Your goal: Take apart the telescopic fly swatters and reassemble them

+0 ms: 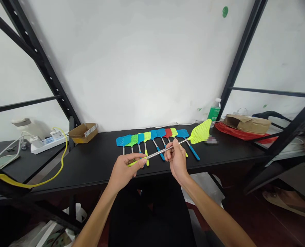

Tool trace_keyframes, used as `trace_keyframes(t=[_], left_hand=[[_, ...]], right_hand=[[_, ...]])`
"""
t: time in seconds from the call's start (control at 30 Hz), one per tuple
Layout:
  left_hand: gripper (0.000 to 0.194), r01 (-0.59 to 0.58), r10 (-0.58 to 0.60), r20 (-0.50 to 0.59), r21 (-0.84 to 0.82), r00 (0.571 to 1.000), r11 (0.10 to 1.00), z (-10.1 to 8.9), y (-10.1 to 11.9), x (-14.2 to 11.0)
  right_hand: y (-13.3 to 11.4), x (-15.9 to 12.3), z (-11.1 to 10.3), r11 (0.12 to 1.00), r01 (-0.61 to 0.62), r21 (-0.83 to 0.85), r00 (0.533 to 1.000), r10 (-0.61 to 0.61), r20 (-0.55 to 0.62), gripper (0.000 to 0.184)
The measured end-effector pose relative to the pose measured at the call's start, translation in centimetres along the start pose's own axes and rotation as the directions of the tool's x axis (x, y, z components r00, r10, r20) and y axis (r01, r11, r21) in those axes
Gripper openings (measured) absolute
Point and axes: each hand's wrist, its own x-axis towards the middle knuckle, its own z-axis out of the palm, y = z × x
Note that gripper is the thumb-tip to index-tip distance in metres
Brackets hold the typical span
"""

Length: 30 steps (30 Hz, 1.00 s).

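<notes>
A yellow-green fly swatter (200,132) with a metal rod is held in the air above the front of the black table, its head up to the right. My left hand (126,168) is closed round its yellow-green handle. My right hand (177,158) pinches the metal rod nearer the head. Behind it several fly swatters lie in a row: a blue one (123,141) at the left end, a green one (134,140) beside it, a red one (168,132) partly covered, and a blue one (183,133) at the right end. My hands and the held swatter hide parts of some handles.
On the black table (90,161) stand an open cardboard box (83,133) at left and a water bottle (214,111) at right. A yellow cable (62,161) crosses the left side near a power strip (49,142). Black shelf posts (241,48) rise either side.
</notes>
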Motion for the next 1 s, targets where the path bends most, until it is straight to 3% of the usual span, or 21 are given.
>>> trace_keyframes(t=[0.27, 0.4, 0.53, 0.67, 0.77, 0.87, 1.0], left_hand=[[0.038, -0.002, 0.002, 0.006, 0.023, 1.0, 1.0, 0.8, 0.0, -0.3], [0.038, -0.004, 0.004, 0.002, 0.02, 1.0, 1.0, 0.2, 0.6, -0.2], [0.037, -0.038, 0.036, -0.079, -0.025, 0.996, 0.999, -1.6, 1.0, -0.1], [0.031, -0.095, 0.086, -0.199, -0.039, 0.976, 0.995, -4.6, 1.0, -0.4], [0.03, -0.074, 0.072, -0.188, -0.004, 0.98, 0.997, -7.0, 1.1, -0.8], [0.031, -0.049, 0.056, -0.153, 0.046, 0.987, 0.998, -8.5, 1.3, -1.1], [0.032, -0.045, 0.054, -0.108, 0.078, 0.993, 0.996, -9.1, 1.2, -1.4]], right_hand=[[2.0, -2.5, 1.4, 0.993, -0.09, -0.078, 0.989, 0.098, 0.114, 0.052], [1.7, -1.8, 1.2, 0.98, -0.195, -0.028, 0.959, 0.196, 0.204, 0.052], [0.0, 0.0, 0.2, 0.964, -0.264, -0.021, 0.915, 0.257, 0.312, 0.051], [-2.9, 2.4, -1.8, 0.973, -0.231, 0.02, 0.952, 0.221, 0.211, 0.051], [-5.4, 4.1, -3.8, 0.991, -0.135, 0.027, 0.983, 0.13, 0.127, 0.054], [-7.4, 5.1, -5.8, 0.991, -0.067, -0.114, 0.98, 0.087, 0.179, 0.056], [-8.2, 5.2, -7.0, 0.946, 0.009, -0.324, 0.961, 0.081, 0.265, 0.047]])
